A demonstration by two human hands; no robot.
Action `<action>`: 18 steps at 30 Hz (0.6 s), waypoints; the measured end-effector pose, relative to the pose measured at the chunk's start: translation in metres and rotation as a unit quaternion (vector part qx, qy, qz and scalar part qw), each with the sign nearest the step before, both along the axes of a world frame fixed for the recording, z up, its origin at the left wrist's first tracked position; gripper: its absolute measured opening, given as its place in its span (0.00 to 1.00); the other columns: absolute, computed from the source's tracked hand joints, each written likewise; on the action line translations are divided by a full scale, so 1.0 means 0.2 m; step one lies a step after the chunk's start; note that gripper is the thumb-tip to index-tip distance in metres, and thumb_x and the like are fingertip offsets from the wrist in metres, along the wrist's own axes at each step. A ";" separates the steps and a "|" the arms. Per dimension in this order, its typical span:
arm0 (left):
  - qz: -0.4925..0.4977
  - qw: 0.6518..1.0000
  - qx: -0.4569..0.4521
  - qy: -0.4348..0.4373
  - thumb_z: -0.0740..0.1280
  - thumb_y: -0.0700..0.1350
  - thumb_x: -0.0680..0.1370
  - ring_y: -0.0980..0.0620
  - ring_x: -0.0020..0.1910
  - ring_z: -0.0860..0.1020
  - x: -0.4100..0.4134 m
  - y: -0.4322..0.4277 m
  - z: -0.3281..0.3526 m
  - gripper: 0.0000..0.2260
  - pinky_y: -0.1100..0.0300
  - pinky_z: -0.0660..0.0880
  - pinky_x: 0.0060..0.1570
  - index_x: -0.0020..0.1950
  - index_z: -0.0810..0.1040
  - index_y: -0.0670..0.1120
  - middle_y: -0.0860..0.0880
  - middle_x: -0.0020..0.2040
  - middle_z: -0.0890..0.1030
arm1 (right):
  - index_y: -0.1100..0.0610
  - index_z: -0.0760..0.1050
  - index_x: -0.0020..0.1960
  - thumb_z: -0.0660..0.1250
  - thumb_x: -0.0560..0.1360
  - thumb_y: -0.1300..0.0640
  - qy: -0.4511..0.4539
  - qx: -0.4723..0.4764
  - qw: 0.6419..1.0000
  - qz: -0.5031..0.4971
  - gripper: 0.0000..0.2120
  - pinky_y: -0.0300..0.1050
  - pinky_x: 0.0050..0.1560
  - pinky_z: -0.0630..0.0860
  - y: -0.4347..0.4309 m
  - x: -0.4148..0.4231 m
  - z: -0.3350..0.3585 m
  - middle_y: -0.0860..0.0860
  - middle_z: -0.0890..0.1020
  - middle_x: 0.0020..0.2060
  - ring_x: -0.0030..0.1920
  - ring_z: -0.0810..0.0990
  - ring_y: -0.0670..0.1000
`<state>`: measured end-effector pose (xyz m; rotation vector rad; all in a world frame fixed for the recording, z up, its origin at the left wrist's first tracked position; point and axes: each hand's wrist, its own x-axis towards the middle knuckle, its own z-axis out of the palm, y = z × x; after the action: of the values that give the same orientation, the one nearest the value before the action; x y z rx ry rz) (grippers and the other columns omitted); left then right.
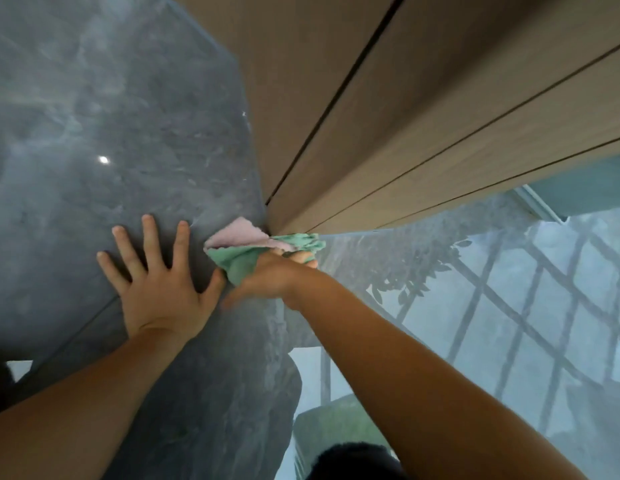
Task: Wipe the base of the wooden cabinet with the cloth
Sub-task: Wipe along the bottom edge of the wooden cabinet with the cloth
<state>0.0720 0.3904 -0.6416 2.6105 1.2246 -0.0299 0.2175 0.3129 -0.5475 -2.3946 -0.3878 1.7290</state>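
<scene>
The wooden cabinet [388, 109] rises from the glossy grey floor, its bottom corner at the middle of the view. A green and pink cloth [242, 252] is bunched against that bottom corner. My right hand [270, 278] grips the cloth and presses it at the cabinet's base; its fingertips are partly hidden by the fabric. My left hand [159, 282] lies flat on the floor just left of the cloth, fingers spread wide, holding nothing.
The polished grey marble floor [93, 133] mirrors a window grille and foliage on the right. A pale green panel [585, 185] stands behind the cabinet at the far right. A dark shape [353, 460] sits at the bottom edge.
</scene>
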 end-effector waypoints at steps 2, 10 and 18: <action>-0.008 1.000 0.001 0.000 0.57 0.70 0.72 0.27 0.80 0.47 0.00 -0.01 0.00 0.41 0.26 0.43 0.74 0.81 0.56 0.51 0.38 0.83 0.52 | 0.52 0.76 0.62 0.78 0.65 0.65 0.064 0.137 0.982 -0.115 0.28 0.52 0.61 0.78 0.03 0.02 0.04 0.54 0.78 0.62 0.62 0.77 0.50; -0.016 1.000 -0.013 0.022 0.52 0.73 0.73 0.28 0.80 0.46 0.00 0.01 -0.02 0.42 0.27 0.41 0.74 0.81 0.56 0.52 0.38 0.83 0.52 | 0.51 0.76 0.53 0.70 0.71 0.68 0.076 0.174 0.886 -0.422 0.16 0.51 0.65 0.76 -0.11 -0.04 0.13 0.54 0.81 0.51 0.62 0.79 0.56; -0.055 0.997 -0.050 0.021 0.57 0.66 0.75 0.28 0.80 0.51 0.01 0.04 0.06 0.37 0.27 0.39 0.74 0.80 0.61 0.49 0.36 0.81 0.58 | 0.56 0.78 0.60 0.62 0.74 0.60 -0.440 0.172 0.881 0.039 0.16 0.56 0.49 0.81 -0.01 -0.20 0.14 0.59 0.82 0.55 0.51 0.82 0.61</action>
<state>0.0739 0.3984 -0.6303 2.5997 1.0639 -0.1631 0.1779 0.3110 -0.5205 -2.7349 -0.8149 0.4014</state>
